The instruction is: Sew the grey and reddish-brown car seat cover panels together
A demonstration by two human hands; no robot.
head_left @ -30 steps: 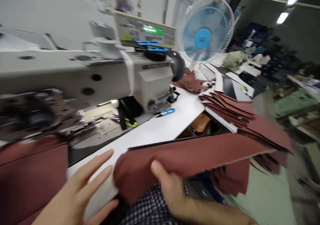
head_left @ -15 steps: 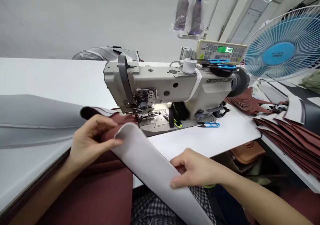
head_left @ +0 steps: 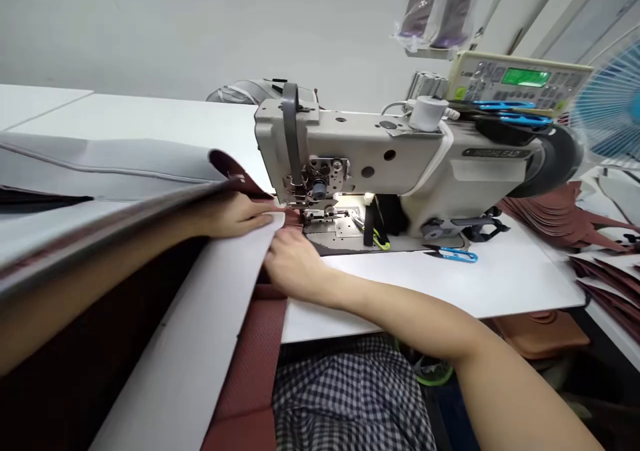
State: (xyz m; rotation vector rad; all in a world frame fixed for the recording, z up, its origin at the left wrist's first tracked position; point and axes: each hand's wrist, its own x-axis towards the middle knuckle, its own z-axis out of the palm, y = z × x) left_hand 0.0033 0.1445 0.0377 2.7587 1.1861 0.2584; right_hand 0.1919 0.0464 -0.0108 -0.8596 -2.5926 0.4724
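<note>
A long strip with a pale grey backing (head_left: 200, 324) runs from the lower left up to the sewing machine (head_left: 360, 151). At its upper end my left hand (head_left: 233, 216) presses and grips the strip, thumb on the pale side. My right hand (head_left: 293, 257) is closed at the strip's right edge, its fingertips close to my left hand. Dark red material (head_left: 255, 351) lies beneath the strip. The machine's presser foot and needle plate (head_left: 345, 227) are just right of both hands.
Blue thread snips (head_left: 453, 254) lie on the white table (head_left: 415, 284) right of the machine. Another blue-handled pair rests on top, by the control panel (head_left: 520, 81). Stacked red pieces (head_left: 543, 211) lie at the right, near a blue fan (head_left: 613, 104).
The view has shifted left and closer to the machine. The strip has swung round toward the lower left. My right hand has moved up the strip, beside my left hand.
</note>
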